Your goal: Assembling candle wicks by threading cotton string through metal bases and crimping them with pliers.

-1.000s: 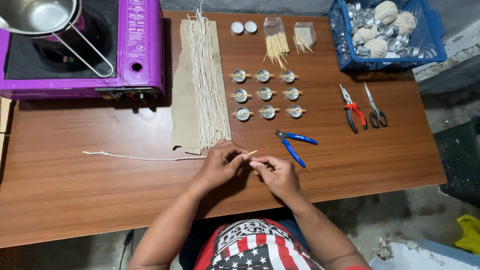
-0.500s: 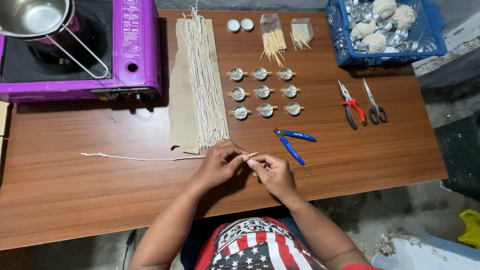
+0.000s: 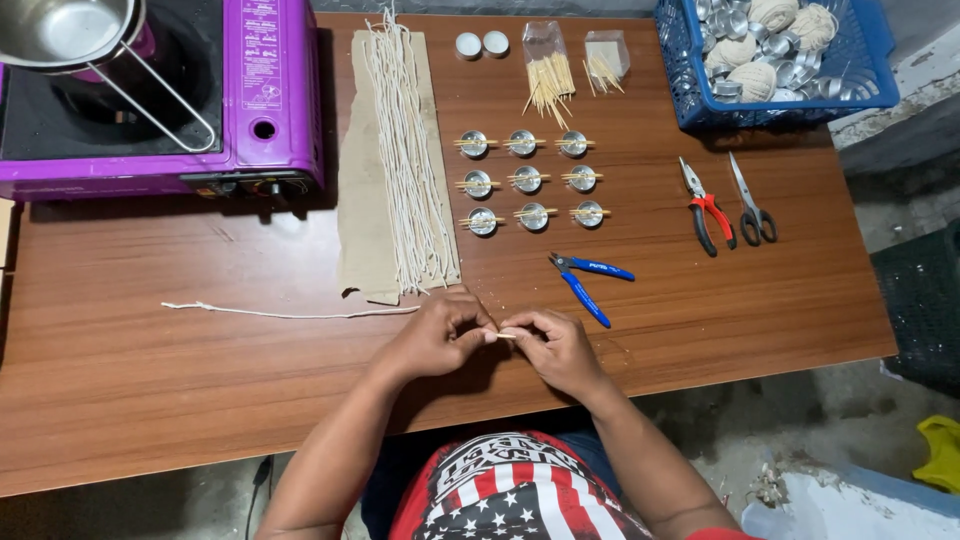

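While both hands meet over the near edge of the wooden table (image 3: 150,400), the left hand (image 3: 435,335) and right hand (image 3: 555,348) pinch a short pale stick (image 3: 506,334) between closed fingertips, with a white string (image 3: 290,314) trailing off to the left. Steady, close fingertip pressure looks key to keeping the stick level. Blue pliers (image 3: 585,283) lie just beyond.

Two clear plastic bags (image 3: 548,62) of sticks at the table's far edge — a white label (image 3: 266,55) on the purple stove.
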